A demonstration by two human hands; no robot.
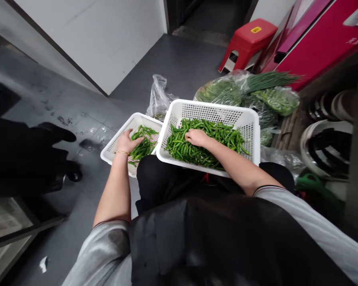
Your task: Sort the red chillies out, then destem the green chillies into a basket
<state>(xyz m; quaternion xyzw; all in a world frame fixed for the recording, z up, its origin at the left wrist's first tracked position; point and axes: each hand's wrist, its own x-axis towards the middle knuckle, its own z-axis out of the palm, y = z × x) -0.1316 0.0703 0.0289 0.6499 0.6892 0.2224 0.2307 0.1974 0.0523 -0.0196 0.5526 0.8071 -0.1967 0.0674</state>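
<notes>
A large white plastic basket [209, 104] rests on my lap, heaped with green chili peppers [209, 131]. My right hand [197, 137] reaches into it, fingers curled in a pinch against the peppers; what lies between the fingertips is hidden. To the left and lower, a second white basket [109, 154] holds a smaller pile of green chili peppers [141, 149]. Over that pile is my left hand [127, 142], thumb and fingers apart, with no pepper visibly gripped. A thin bracelet circles the left wrist.
Plastic bags of green vegetables [223, 91] and a bundle of long green stalks [268, 81] lie beyond the large basket. A red stool [250, 35] stands behind them. Bowls or pots [328, 147] sit at right. Another person's dark shoes [59, 133] are on the floor at left.
</notes>
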